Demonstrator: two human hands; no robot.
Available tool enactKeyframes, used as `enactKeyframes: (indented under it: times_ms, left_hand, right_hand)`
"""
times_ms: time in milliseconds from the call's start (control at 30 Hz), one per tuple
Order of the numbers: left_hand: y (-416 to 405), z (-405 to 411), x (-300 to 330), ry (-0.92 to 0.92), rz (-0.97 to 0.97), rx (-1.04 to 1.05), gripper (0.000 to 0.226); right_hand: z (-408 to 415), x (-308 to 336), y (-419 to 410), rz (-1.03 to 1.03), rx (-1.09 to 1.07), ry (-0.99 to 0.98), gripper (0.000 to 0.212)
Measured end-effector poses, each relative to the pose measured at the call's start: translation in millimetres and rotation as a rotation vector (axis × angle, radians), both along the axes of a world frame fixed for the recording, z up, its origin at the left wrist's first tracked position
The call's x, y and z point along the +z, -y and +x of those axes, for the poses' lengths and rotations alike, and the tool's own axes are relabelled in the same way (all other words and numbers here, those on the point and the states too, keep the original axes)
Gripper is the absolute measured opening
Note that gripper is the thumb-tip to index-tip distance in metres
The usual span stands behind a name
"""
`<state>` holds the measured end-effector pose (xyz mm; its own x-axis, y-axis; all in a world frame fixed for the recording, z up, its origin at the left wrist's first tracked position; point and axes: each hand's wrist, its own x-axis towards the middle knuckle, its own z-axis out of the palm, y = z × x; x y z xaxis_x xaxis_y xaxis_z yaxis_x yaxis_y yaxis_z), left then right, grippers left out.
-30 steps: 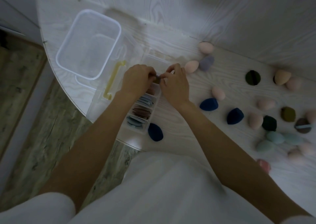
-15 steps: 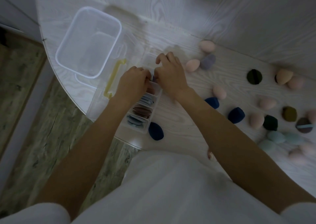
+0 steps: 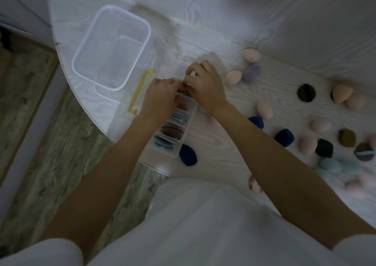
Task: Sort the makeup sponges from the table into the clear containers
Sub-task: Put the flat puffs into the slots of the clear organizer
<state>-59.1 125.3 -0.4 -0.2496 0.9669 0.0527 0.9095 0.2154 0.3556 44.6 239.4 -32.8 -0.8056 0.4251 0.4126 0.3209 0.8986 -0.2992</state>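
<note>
A clear divided organizer (image 3: pixel 188 123) lies near the table's front edge, with flat puffs stacked in its compartments: blue-grey (image 3: pixel 164 143), brown (image 3: pixel 173 131), light blue (image 3: pixel 179 116). My left hand (image 3: pixel 160 98) and my right hand (image 3: pixel 206 86) meet over its far compartments, fingertips pinched together on a dark flat sponge (image 3: pixel 183 92) that is mostly hidden under them. A navy egg-shaped sponge (image 3: pixel 188 155) rests against the organizer's near end. Several loose sponges lie to the right, among them a pink one (image 3: pixel 234 77), a grey-purple one (image 3: pixel 251 73) and a dark round puff (image 3: pixel 306 92).
A large clear tub (image 3: pixel 149 34) stands empty at the left on its lid. A yellow handle (image 3: pixel 140 91) lies between the tub and the organizer. The round table's edge (image 3: pixel 95 121) curves close by the organizer, with wooden floor beyond. A white wall rises behind.
Both hands moved slightly away along the organizer and lowered onto it. The dark sponge, held up between the fingertips a second ago, now sits down at the compartment.
</note>
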Motion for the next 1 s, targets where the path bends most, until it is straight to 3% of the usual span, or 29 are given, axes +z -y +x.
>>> enactKeyframes:
  times_ms: [200, 333, 500, 767, 900, 1000]
  left_hand:
    - [-3, 0, 0, -0.030, -0.002, 0.011, 0.015]
    - [-3, -5, 2, -0.020, 0.054, -0.017, 0.030]
    - [-5, -8, 10, -0.022, 0.051, -0.007, 0.022]
    - [-4, -4, 10, -0.071, 0.097, 0.052, 0.029]
    - [-4, -5, 4, -0.064, 0.067, 0.025, 0.031]
    - [-8, -3, 4, -0.067, 0.039, 0.003, 0.041]
  right_hand:
    - [9, 6, 7, -0.137, -0.011, -0.049, 0.012]
    - [9, 7, 13, -0.196, -0.066, -0.021, 0.017]
    - [8, 10, 14, -0.368, -0.109, -0.012, 0.026]
    - [8, 10, 10, -0.401, -0.103, 0.026, 0.017]
    - [12, 15, 6, -0.241, -0.059, 0.036, 0.012]
    - [14, 19, -1, -0.029, -0.120, 0.159, 0.013]
